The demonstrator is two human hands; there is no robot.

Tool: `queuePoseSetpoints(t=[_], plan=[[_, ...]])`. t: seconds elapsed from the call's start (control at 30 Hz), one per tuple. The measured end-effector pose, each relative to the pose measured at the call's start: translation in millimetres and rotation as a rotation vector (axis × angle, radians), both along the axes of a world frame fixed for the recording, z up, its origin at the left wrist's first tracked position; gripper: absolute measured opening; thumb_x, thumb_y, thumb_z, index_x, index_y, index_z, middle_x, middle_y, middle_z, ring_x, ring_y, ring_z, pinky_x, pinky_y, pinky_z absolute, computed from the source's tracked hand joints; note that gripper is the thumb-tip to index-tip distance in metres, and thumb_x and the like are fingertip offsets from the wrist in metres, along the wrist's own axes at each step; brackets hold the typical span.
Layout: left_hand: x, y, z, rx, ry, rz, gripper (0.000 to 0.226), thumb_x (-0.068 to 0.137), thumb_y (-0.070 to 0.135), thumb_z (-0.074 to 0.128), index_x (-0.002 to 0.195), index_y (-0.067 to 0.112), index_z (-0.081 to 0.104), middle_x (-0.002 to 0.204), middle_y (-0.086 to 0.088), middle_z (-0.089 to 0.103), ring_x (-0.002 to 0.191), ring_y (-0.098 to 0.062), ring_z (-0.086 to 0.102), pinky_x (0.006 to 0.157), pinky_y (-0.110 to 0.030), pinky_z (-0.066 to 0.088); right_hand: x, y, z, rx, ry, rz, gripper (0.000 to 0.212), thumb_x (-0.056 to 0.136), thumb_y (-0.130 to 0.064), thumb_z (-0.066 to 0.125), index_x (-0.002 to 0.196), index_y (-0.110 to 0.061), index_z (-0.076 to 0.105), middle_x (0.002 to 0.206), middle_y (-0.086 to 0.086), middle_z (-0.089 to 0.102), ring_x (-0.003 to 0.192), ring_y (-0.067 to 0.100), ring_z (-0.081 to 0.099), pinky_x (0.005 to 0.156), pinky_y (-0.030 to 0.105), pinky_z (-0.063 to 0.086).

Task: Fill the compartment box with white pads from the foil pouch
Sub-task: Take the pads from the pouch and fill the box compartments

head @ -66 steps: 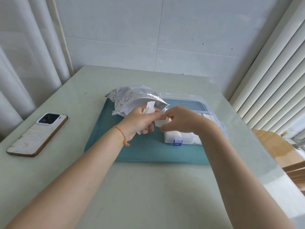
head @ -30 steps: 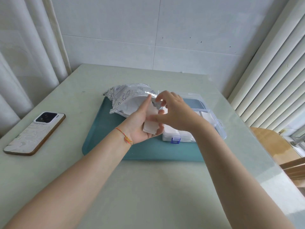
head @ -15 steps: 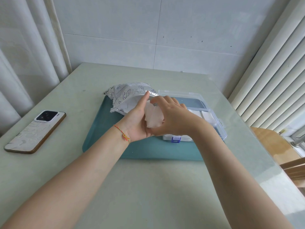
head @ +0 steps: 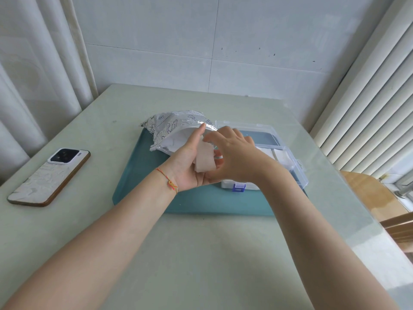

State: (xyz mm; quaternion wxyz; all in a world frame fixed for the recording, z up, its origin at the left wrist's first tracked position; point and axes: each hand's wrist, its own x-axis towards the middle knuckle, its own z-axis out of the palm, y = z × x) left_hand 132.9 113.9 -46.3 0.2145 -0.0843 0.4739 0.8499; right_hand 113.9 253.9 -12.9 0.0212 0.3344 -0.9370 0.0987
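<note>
My left hand (head: 186,168) is turned palm up above the teal tray, its thumb straight, with its fingers curled under a small stack of white pads (head: 203,161). From the right, my right hand (head: 237,159) reaches over the stack and pinches its top edge with the fingertips. Just behind my hands the crumpled foil pouch (head: 173,127) lies on the tray with its mouth open toward them. The clear compartment box (head: 292,162) stands open on the tray at the right, with white pads in its compartments and a blue latch (head: 238,187) at the front. My right hand hides part of the box.
The teal tray (head: 140,177) lies in the middle of a pale green table (head: 201,253). A phone (head: 50,176) lies face down at the left. A curtain hangs at the left, a ribbed radiator stands at the right, and a wooden chair seat (head: 371,198) is beyond the table's right edge.
My left hand has turned palm up with the pads in it. My right hand rose from the box side and now covers the stack's top edge.
</note>
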Motion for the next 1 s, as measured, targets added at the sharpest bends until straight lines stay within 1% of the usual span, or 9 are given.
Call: queuePoseSetpoints(t=[0.07, 0.13, 0.23, 0.37, 0.53, 0.67, 0.73, 0.83, 1.0], plan=[[0.1, 0.0, -0.8, -0.002, 0.016, -0.031, 0.063, 0.084, 0.075, 0.047, 0.114, 0.022, 0.061, 0.095, -0.002, 0.06, 0.084, -0.018, 0.062, 0.079, -0.043, 0.055, 0.0, 1.1, 0.6, 0.006, -0.006, -0.004, 0.079, 0.072, -0.051, 0.074, 0.139, -0.03, 0.038, 0.13, -0.001, 0.039, 0.122, 0.019, 0.035, 0.101, 0.039, 0.032], [0.9, 0.7, -0.2, 0.012, 0.011, -0.035, 0.059, 0.086, 0.073, 0.047, 0.11, 0.022, 0.063, 0.091, -0.002, 0.062, 0.082, -0.018, 0.063, 0.081, -0.043, 0.054, 0.5, 0.6, -0.2, 0.006, -0.004, -0.005, 0.078, 0.072, -0.055, 0.074, 0.137, -0.028, 0.04, 0.13, -0.001, 0.039, 0.122, 0.019, 0.035, 0.101, 0.039, 0.031], [1.8, 1.7, 0.8, 0.085, -0.007, 0.015, 0.049, 0.089, 0.067, 0.049, 0.094, 0.02, 0.064, 0.08, 0.0, 0.062, 0.073, -0.014, 0.063, 0.069, -0.032, 0.056, 0.5, -2.0, -0.7, -0.019, 0.034, -0.002, 0.074, 0.071, -0.056, 0.074, 0.133, -0.028, 0.042, 0.128, -0.002, 0.04, 0.12, 0.019, 0.036, 0.1, 0.037, 0.031], [-1.3, -1.1, -2.4, 0.13, 0.023, 0.052, 0.047, 0.088, 0.065, 0.055, 0.105, 0.022, 0.059, 0.082, 0.004, 0.057, 0.064, -0.01, 0.055, 0.053, -0.023, 0.05, 0.4, 3.6, 4.0, -0.094, -0.11, 0.023, 0.09, 0.066, -0.054, 0.078, 0.141, -0.037, 0.033, 0.128, -0.006, 0.038, 0.121, 0.013, 0.041, 0.1, 0.038, 0.034], [2.3, -2.1, -2.6, 0.028, 0.088, -0.107, 0.073, 0.078, 0.087, 0.034, 0.099, 0.023, 0.061, 0.072, -0.001, 0.049, 0.057, -0.014, 0.043, 0.045, -0.021, 0.038, -9.2, 11.2, 18.7, -0.435, -0.237, -0.051, 0.043, 0.087, -0.016, 0.061, 0.129, -0.024, 0.057, 0.125, -0.004, 0.056, 0.112, 0.008, 0.055, 0.092, 0.022, 0.045], [5.4, -0.3, -3.0, -0.019, 0.155, -0.213, 0.083, 0.072, 0.091, 0.021, 0.086, 0.022, 0.066, 0.076, -0.004, 0.05, 0.06, -0.016, 0.044, 0.044, -0.021, 0.03, -10.8, 6.4, 14.0, -0.596, -0.268, -0.149, 0.023, 0.089, -0.008, 0.057, 0.106, -0.016, 0.071, 0.092, 0.001, 0.072, 0.086, 0.017, 0.069, 0.085, 0.04, 0.056], [6.1, -0.3, -3.5, -0.044, 0.191, -0.232, 0.08, 0.073, 0.088, 0.024, 0.087, 0.021, 0.068, 0.074, -0.004, 0.049, 0.059, -0.014, 0.044, 0.044, -0.02, 0.028, -10.5, 8.3, 13.4, -0.625, -0.319, -0.152, 0.017, 0.089, -0.005, 0.06, 0.099, -0.013, 0.072, 0.085, 0.006, 0.073, 0.072, 0.015, 0.071, 0.078, 0.037, 0.058], [5.0, -2.3, -5.9, -0.045, 0.203, -0.212, 0.079, 0.077, 0.082, 0.033, 0.107, 0.014, 0.06, 0.069, -0.003, 0.046, 0.06, -0.014, 0.044, 0.045, -0.019, 0.031, -11.6, 12.1, 15.9, -0.739, -0.387, -0.165, 0.016, 0.09, -0.001, 0.061, 0.098, -0.01, 0.07, 0.081, 0.007, 0.068, 0.054, 0.003, 0.063, 0.057, 0.013, 0.048], [2.1, -1.1, -5.6, 0.026, 0.123, -0.122, 0.077, 0.08, 0.077, 0.04, 0.114, 0.01, 0.058, 0.064, 0.001, 0.039, 0.054, -0.01, 0.042, 0.046, -0.018, 0.036, -21.3, 15.3, 15.6, -0.931, -0.252, -0.267, 0.025, 0.089, 0.002, 0.054, 0.098, -0.017, 0.069, 0.076, 0.004, 0.066, 0.057, 0.002, 0.058, 0.059, 0.018, 0.047]])
